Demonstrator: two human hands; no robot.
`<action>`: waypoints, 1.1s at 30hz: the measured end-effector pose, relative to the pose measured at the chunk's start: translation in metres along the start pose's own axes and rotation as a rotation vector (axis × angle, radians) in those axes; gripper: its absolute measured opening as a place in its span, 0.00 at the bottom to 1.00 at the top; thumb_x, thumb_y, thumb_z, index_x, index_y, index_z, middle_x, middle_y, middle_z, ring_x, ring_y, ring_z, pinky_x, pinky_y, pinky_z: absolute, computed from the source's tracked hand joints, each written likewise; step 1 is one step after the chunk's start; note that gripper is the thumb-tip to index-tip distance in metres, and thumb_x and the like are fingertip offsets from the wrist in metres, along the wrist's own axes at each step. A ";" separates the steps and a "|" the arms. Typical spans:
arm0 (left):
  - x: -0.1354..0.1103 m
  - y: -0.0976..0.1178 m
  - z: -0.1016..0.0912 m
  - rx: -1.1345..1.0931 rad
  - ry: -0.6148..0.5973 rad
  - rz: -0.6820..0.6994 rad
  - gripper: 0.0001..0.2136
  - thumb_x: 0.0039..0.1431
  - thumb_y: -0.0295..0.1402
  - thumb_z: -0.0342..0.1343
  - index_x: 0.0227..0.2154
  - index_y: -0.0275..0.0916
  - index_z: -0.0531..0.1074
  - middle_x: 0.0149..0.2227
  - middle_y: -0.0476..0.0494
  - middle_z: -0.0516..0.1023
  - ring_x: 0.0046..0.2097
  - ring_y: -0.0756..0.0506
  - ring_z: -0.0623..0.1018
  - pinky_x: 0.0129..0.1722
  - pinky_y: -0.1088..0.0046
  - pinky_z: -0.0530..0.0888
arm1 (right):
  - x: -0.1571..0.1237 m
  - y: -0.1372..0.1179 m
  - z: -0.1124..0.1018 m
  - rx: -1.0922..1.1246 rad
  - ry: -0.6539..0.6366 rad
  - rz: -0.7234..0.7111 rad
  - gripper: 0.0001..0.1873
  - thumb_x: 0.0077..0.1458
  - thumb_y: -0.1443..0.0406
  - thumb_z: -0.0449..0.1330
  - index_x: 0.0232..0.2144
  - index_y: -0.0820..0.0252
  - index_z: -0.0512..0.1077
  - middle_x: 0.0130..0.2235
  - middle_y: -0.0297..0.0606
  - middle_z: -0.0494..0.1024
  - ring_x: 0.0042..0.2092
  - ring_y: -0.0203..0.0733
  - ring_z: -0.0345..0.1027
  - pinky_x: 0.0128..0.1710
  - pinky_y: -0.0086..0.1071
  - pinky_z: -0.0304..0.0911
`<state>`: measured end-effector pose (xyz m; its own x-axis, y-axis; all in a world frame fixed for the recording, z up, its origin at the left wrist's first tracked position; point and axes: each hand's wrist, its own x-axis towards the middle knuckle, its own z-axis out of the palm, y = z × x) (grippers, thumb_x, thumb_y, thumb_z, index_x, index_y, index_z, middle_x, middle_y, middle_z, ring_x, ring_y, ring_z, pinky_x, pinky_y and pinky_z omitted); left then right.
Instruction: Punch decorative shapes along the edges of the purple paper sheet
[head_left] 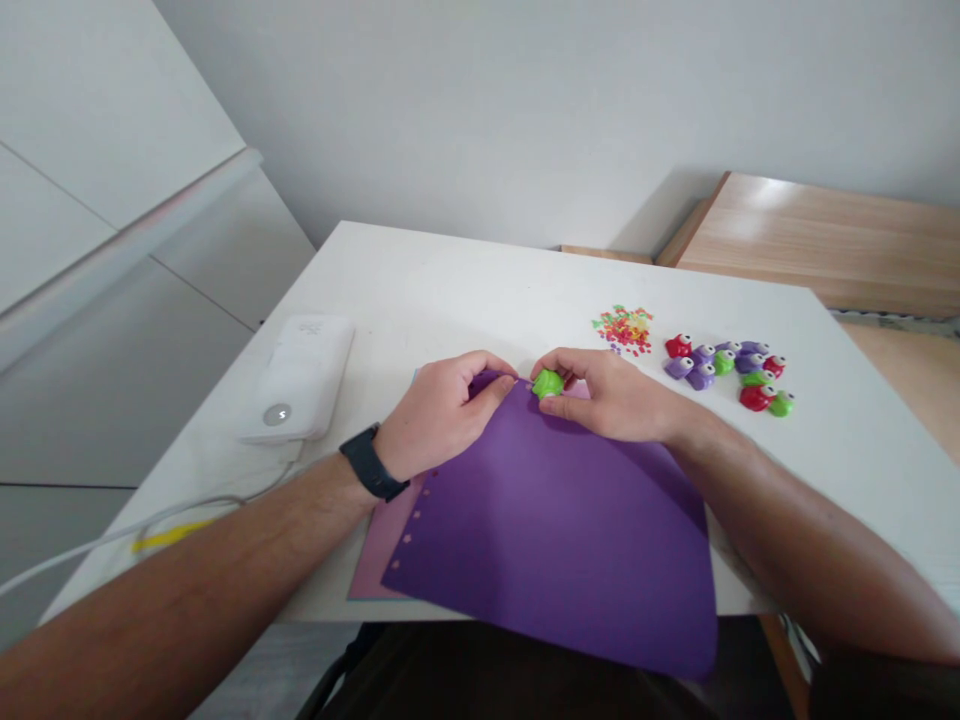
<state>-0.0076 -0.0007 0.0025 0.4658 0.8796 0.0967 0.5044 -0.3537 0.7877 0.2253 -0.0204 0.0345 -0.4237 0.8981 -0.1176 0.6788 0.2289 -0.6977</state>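
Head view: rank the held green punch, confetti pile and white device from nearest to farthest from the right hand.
1. Held green punch: in the right hand.
2. Confetti pile: just beyond the right hand.
3. White device: farthest, left of the left hand.

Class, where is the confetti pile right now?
In the head view, the confetti pile lies on the white table, right of centre, just beyond the right hand and left of the clustered punches.
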 end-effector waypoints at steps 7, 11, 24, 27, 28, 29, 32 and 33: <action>0.000 0.001 0.000 -0.010 0.020 0.004 0.12 0.68 0.43 0.53 0.43 0.45 0.79 0.43 0.50 0.84 0.43 0.46 0.81 0.45 0.70 0.73 | 0.000 0.004 0.004 0.015 -0.015 -0.018 0.14 0.58 0.61 0.63 0.46 0.57 0.75 0.38 0.35 0.80 0.37 0.39 0.72 0.40 0.33 0.63; 0.000 0.001 0.000 -0.014 0.023 0.003 0.12 0.68 0.42 0.53 0.43 0.45 0.79 0.43 0.51 0.84 0.44 0.46 0.81 0.45 0.70 0.73 | 0.001 0.005 0.005 0.006 -0.012 -0.031 0.13 0.59 0.61 0.62 0.46 0.57 0.75 0.38 0.34 0.80 0.37 0.39 0.72 0.40 0.33 0.63; -0.001 0.002 0.000 -0.012 0.018 0.005 0.11 0.68 0.42 0.55 0.43 0.46 0.79 0.43 0.52 0.83 0.44 0.47 0.81 0.46 0.70 0.73 | 0.002 0.002 0.012 -0.055 0.052 -0.023 0.10 0.58 0.64 0.63 0.42 0.59 0.76 0.36 0.35 0.80 0.36 0.38 0.70 0.38 0.31 0.62; -0.001 0.003 0.000 -0.027 0.014 -0.002 0.11 0.67 0.44 0.56 0.43 0.46 0.79 0.43 0.52 0.83 0.42 0.47 0.81 0.44 0.70 0.74 | 0.002 0.002 0.013 -0.053 0.051 -0.021 0.09 0.57 0.64 0.64 0.42 0.59 0.76 0.36 0.35 0.80 0.36 0.38 0.70 0.38 0.31 0.62; -0.001 0.003 0.000 -0.033 0.016 -0.006 0.12 0.66 0.44 0.56 0.43 0.46 0.79 0.43 0.52 0.83 0.42 0.47 0.81 0.43 0.70 0.75 | 0.001 0.002 0.013 -0.053 0.051 -0.023 0.10 0.57 0.64 0.64 0.42 0.59 0.76 0.36 0.35 0.80 0.36 0.38 0.70 0.38 0.31 0.61; -0.001 0.003 0.000 -0.038 0.018 -0.009 0.12 0.65 0.45 0.57 0.44 0.46 0.78 0.43 0.51 0.83 0.42 0.47 0.81 0.44 0.70 0.75 | 0.001 0.001 0.013 -0.054 0.050 -0.027 0.10 0.57 0.64 0.64 0.42 0.59 0.76 0.36 0.35 0.80 0.37 0.38 0.70 0.38 0.31 0.61; -0.001 0.003 -0.002 -0.061 0.004 -0.003 0.17 0.60 0.48 0.62 0.46 0.44 0.78 0.46 0.48 0.83 0.45 0.45 0.82 0.48 0.67 0.76 | 0.000 -0.001 0.014 -0.068 0.046 -0.047 0.10 0.57 0.64 0.63 0.43 0.58 0.76 0.37 0.35 0.80 0.37 0.38 0.70 0.38 0.31 0.61; -0.001 0.003 -0.002 -0.078 -0.009 0.007 0.20 0.58 0.49 0.64 0.48 0.43 0.77 0.46 0.47 0.83 0.46 0.44 0.82 0.50 0.67 0.76 | -0.001 -0.002 0.014 -0.074 0.047 -0.055 0.10 0.58 0.64 0.63 0.43 0.59 0.76 0.36 0.35 0.80 0.37 0.38 0.70 0.38 0.31 0.61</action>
<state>-0.0083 -0.0022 0.0058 0.4758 0.8742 0.0968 0.4433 -0.3333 0.8321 0.2159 -0.0268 0.0258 -0.4341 0.8997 -0.0465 0.6988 0.3037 -0.6476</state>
